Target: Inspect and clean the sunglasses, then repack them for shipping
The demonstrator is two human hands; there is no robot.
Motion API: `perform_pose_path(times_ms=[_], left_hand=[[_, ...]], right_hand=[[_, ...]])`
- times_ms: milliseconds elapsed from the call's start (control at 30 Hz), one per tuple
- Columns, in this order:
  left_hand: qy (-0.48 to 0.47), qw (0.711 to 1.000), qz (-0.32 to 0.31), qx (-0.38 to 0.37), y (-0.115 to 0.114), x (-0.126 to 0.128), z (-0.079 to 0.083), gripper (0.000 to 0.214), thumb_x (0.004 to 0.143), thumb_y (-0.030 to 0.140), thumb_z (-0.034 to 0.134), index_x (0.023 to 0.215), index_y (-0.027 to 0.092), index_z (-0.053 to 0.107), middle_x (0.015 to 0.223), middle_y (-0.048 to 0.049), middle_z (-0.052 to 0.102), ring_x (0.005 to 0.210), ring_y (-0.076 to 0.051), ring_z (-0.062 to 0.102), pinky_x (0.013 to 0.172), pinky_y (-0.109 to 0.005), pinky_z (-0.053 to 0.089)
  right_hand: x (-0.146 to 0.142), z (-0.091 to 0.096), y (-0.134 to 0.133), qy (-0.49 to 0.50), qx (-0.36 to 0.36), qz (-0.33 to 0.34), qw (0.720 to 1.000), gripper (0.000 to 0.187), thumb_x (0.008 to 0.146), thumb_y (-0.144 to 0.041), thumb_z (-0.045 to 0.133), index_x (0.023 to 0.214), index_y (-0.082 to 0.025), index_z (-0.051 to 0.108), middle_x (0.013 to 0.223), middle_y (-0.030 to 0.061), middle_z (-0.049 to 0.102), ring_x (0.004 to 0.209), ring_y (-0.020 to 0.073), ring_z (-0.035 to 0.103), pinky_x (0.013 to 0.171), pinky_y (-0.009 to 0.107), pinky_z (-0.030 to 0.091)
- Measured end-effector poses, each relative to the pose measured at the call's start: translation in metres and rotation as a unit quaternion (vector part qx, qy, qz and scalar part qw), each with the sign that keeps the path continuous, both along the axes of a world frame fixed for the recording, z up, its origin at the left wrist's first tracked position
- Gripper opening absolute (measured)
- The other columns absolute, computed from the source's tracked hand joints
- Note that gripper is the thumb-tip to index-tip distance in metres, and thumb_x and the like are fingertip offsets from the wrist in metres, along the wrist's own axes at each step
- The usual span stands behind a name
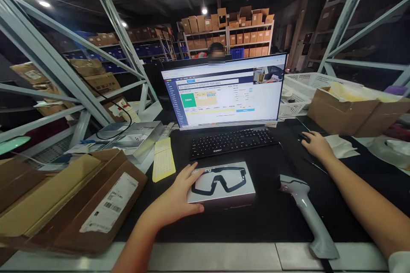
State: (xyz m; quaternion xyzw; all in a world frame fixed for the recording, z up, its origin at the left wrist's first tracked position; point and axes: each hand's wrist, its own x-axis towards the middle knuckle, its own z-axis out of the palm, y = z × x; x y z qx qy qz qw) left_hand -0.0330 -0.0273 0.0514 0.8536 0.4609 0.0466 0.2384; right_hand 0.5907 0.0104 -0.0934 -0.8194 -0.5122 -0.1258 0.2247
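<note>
A white box with a picture of black-framed glasses (221,181) lies flat on the black desk mat. My left hand (179,198) grips its left end, fingers over the far side and thumb along the near edge. To the right, my right hand (315,145) rests over a dark computer mouse (303,137), most of which the hand hides. Between my forearms a grey barcode scanner (309,211) lies on the mat, its handle toward me. Beyond the box sits a black keyboard (235,141), below a lit monitor (224,94).
An open cardboard box (105,204) with a shipping label stands at the left. Behind it are a grey tray (147,136) and yellow label sheets (164,160). At the right are another carton (346,113) and white baskets (296,102). A person's head (217,49) shows behind the monitor.
</note>
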Motion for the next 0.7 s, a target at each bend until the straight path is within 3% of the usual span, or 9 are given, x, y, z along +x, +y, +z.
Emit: perform_pose_path(times_ms=[67,167,233,300,367,467,600,700], left_hand=[[0.039,0.998,-0.003,0.05,-0.006,0.011,0.004,0.093,0.074,0.044,0.076,0.155,0.03,0.034,0.169,-0.0084,0.013,0.156,-0.034,0.001,0.123,-0.06,0.014],[0.06,0.989,-0.061,0.124,-0.011,0.05,0.01,0.1,0.07,0.051,0.079,0.156,0.031,0.032,0.169,-0.0093,0.014,0.156,-0.037,0.001,0.121,-0.066,0.007],[0.07,0.985,-0.097,0.128,-0.007,0.078,0.013,0.114,0.061,0.053,0.083,0.158,0.029,0.028,0.166,-0.0147,0.022,0.153,-0.042,0.014,0.119,-0.069,0.008],[0.074,0.986,-0.111,0.095,0.001,0.093,0.015,0.119,0.057,0.052,0.085,0.158,0.023,0.028,0.156,-0.0209,0.04,0.143,-0.045,0.035,0.117,-0.067,0.021],[0.037,0.991,-0.107,0.066,0.011,0.089,0.015,0.118,0.058,0.05,0.085,0.158,0.025,0.027,0.148,-0.0192,0.049,0.135,-0.044,0.046,0.114,-0.063,0.03],[-0.132,0.988,-0.065,0.038,0.015,0.06,0.005,0.121,0.062,0.053,0.084,0.16,0.03,0.018,0.157,-0.0151,0.038,0.144,-0.042,0.036,0.117,-0.058,0.029],[-0.384,0.922,-0.015,-0.037,-0.004,0.027,-0.032,0.13,0.069,0.066,0.077,0.161,0.023,-0.004,0.166,-0.0185,0.02,0.152,-0.039,0.02,0.122,-0.054,0.021],[-0.407,0.909,-0.033,-0.084,-0.017,0.015,-0.064,0.132,0.067,0.067,0.078,0.161,0.028,-0.006,0.168,-0.0161,0.015,0.153,-0.039,0.02,0.122,-0.056,0.019]], right_hand=[[-0.001,0.001,-0.001,0.008,-0.002,0.0,1.0,0.05,0.088,-0.036,0.052,0.132,-0.017,0.066,0.141,0.0176,0.055,0.121,0.0343,0.057,0.104,0.044,0.044],[-0.003,0.005,-0.003,0.022,-0.009,-0.004,1.0,0.051,0.088,-0.036,0.052,0.134,-0.017,0.064,0.144,0.0176,0.053,0.123,0.0345,0.056,0.103,0.044,0.044],[-0.004,0.009,-0.005,0.032,-0.017,-0.005,0.999,0.054,0.089,-0.039,0.051,0.137,-0.016,0.061,0.144,0.0186,0.052,0.125,0.0343,0.055,0.103,0.042,0.044],[-0.005,0.013,-0.007,0.041,-0.021,-0.001,0.999,0.058,0.091,-0.043,0.049,0.141,-0.013,0.057,0.144,0.0204,0.052,0.126,0.034,0.054,0.102,0.041,0.043],[-0.004,0.015,-0.009,0.05,-0.019,0.003,0.999,0.062,0.094,-0.047,0.045,0.142,-0.01,0.054,0.143,0.0234,0.052,0.129,0.0337,0.052,0.102,0.04,0.042],[-0.002,0.016,-0.01,0.064,-0.011,0.008,0.998,0.062,0.096,-0.049,0.039,0.139,-0.008,0.055,0.142,0.0255,0.052,0.135,0.0332,0.048,0.104,0.039,0.039],[0.003,0.013,-0.009,0.081,-0.008,0.013,0.997,0.06,0.094,-0.05,0.037,0.135,-0.012,0.058,0.141,0.0236,0.054,0.138,0.0346,0.046,0.108,0.041,0.038],[0.008,0.012,-0.008,0.088,-0.009,0.01,0.996,0.069,0.092,-0.056,0.032,0.132,-0.007,0.06,0.138,0.0261,0.056,0.136,0.0377,0.048,0.11,0.044,0.038]])
